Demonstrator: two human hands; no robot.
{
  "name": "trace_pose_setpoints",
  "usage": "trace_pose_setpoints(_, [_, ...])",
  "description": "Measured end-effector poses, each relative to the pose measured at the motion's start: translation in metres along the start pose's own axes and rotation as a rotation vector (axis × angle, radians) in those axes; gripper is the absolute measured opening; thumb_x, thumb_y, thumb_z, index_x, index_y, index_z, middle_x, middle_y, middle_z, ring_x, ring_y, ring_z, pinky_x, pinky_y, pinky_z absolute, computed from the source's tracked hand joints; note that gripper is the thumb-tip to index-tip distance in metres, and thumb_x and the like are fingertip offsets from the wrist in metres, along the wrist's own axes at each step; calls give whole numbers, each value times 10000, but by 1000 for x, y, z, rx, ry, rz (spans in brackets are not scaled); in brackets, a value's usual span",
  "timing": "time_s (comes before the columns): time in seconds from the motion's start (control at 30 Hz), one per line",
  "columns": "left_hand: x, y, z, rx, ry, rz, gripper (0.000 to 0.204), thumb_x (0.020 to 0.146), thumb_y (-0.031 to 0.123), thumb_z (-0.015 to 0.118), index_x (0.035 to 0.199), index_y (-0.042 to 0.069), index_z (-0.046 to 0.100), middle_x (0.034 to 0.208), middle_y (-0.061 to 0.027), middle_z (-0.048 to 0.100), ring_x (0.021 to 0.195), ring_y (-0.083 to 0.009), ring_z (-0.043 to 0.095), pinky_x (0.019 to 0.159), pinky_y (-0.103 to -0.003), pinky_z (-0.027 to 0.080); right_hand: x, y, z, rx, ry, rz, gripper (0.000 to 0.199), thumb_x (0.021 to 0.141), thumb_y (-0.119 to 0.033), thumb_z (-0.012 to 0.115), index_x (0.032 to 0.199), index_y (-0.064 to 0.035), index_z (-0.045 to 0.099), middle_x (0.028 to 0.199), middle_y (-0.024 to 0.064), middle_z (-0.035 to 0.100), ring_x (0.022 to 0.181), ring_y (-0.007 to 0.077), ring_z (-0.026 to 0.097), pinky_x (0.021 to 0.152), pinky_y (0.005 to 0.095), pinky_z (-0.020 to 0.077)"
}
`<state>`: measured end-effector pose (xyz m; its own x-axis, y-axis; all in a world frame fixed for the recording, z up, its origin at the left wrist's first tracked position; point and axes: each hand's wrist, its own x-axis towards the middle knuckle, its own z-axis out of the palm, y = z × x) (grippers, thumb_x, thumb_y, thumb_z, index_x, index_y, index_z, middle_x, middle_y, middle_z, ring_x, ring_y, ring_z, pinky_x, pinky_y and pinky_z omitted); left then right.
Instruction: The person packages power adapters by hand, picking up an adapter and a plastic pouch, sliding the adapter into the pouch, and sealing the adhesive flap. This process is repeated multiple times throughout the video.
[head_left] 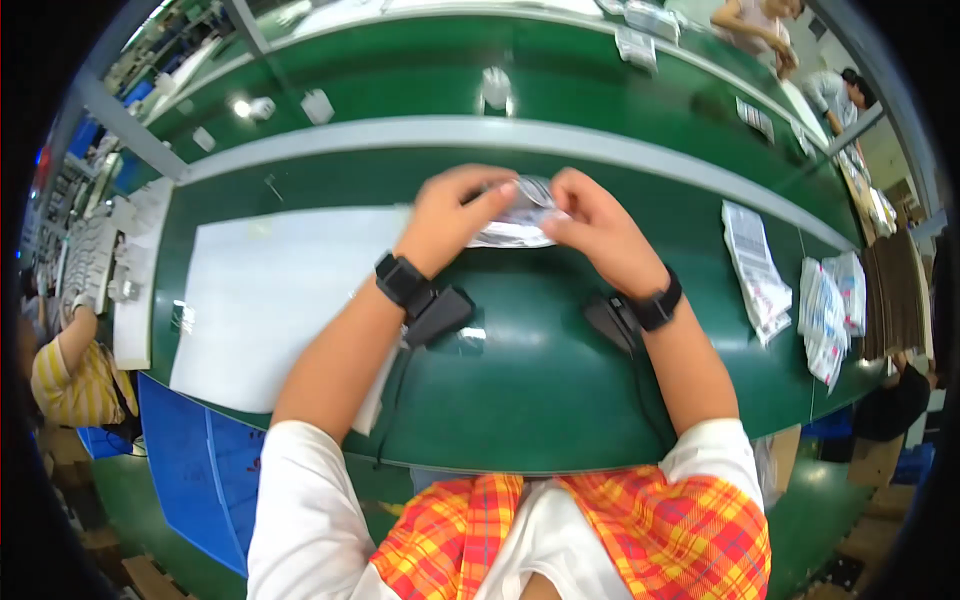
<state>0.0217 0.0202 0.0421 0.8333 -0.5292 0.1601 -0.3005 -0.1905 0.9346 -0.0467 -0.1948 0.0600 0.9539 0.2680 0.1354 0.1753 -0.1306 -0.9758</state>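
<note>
Out over the green tabletop, both of my hands grip a crinkled, shiny plastic bag [513,234], whitish and silvery with dark printed marks. My left hand [447,213] pinches its left end between thumb and fingers. At the other end my right hand [603,228] is closed on the bag's upper right edge, thumb toward the fingers. Motion blurs the fingertips a little, and what the bag contains cannot be made out. Each wrist wears a black strap, with a black cabled device [440,317] below the left one and another black device [612,322] below the right.
A large white sheet [270,300] covers the table's left part. Flat printed plastic packs [757,270] lie at the right, with more white packs [825,315] beside stacked brown cardboard [893,295]. A grey rail [480,132] crosses behind my hands. A blue bin [190,460] stands lower left. Other people work nearby.
</note>
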Motion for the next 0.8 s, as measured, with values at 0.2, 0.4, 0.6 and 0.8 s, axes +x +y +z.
trace_pose_setpoints(0.2, [-6, 6, 35, -280, 71, 222, 367, 889, 257, 680, 1128, -20, 655, 1021, -90, 688, 967, -150, 616, 857, -323, 493, -10, -36, -17, 564, 47, 75, 275, 863, -123, 661, 1029, -89, 443, 1056, 12, 546, 873, 102, 540, 734, 235, 465])
trace_pose_setpoints(0.4, [-11, -23, 12, -225, 207, 50, 316, 886, 236, 682, 1060, -27, 663, 942, -67, 700, 854, -121, 615, 758, -309, 501, -1, -29, -4, 42, 93, 58, 421, 915, -214, 637, 1257, -38, 465, 1095, 37, 565, 839, 103, 549, 719, 214, 458])
trace_pose_setpoints(0.6, [-7, -7, 42, -275, 197, -72, 309, 988, 259, 567, 1074, -25, 655, 897, -41, 682, 801, -79, 590, 712, -272, 495, -5, 13, -6, -39, 170, 231, 271, 991, -237, 546, 1006, 11, 656, 704, -50, 572, 556, 24, 423, 488, 215, 334])
trace_pose_setpoints(0.8, [-12, -3, 32, -393, 196, -73, 323, 1008, 280, 530, 1016, -20, 652, 801, -32, 624, 738, -116, 554, 686, -286, 469, -1, 9, -5, 120, 200, 164, 232, 994, -197, 538, 1005, 7, 648, 748, -22, 590, 553, 40, 454, 492, 212, 353])
